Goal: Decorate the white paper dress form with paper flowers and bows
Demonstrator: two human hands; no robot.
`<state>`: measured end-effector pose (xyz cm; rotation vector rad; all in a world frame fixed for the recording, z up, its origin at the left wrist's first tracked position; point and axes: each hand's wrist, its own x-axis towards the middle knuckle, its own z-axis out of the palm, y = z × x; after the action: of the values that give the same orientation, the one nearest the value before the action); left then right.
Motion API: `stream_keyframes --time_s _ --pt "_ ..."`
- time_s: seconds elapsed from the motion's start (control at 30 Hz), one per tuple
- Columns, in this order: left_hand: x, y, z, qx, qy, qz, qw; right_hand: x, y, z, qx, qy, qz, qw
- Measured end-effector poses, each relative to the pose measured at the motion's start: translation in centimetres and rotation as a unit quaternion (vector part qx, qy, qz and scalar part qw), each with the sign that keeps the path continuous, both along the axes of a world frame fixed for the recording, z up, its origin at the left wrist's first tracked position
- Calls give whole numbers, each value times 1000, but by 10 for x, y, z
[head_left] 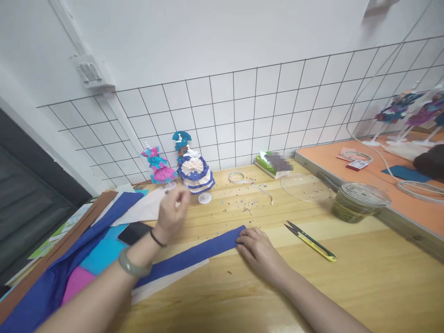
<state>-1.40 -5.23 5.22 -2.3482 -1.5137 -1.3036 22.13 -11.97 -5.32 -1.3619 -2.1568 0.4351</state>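
Observation:
A long blue strip of crepe-like paper [204,250] lies slantwise on the wooden table, its right end under the curled fingers of my right hand [256,247]. Partly beneath it is a white strip [173,280]. My left hand [172,210] is raised over the table, slightly blurred, its fingers curled in; whatever they may hold is hidden. Just beyond it stand small paper dress figures: a blue-and-white one [196,173], a pink-and-turquoise one [159,166] and a teal one [181,141] behind. Yellow-and-black thread snips [310,241] lie right of my right hand.
Blue, brown, turquoise and pink sheets [107,249] overlap at left, with a dark phone [133,233]. Scraps and a tape coil [236,177] lie at the back. A lidded tub [359,202] and a clear disc [305,188] are near the raised orange surface [333,155], which bears more figures [397,111].

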Motion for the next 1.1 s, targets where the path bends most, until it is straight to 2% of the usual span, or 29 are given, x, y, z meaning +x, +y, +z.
stream_keyframes --time_s 0.1,0.17,0.27,0.37,0.53,0.63,0.83,0.97,1.1 --pt "11 -29 -44 -158 108 -100 977 -1 0 -1 4 5 -1 1000" --pt "19 -36 -66 -216 130 -103 962 -2 1 -1 2 16 4 1000" --pt "24 -34 -85 -268 125 -70 953 -1 5 -6 4 59 -3 998" --pt "25 -28 -95 -306 116 -59 943 4 13 -16 -2 146 -56 988" --pt "28 -23 -101 -341 97 -72 932 12 26 -36 -60 273 -126 952" --pt "29 -22 -102 -345 85 -84 931 11 27 -39 -83 307 -143 937" --pt "28 -30 -91 -312 29 -138 940 3 21 -23 -132 357 -112 918" --pt "23 -34 -81 -334 8 -154 930 6 18 -11 -188 348 -94 914" --pt "11 -33 -74 -359 2 -163 919 24 23 -3 -192 425 -135 874"
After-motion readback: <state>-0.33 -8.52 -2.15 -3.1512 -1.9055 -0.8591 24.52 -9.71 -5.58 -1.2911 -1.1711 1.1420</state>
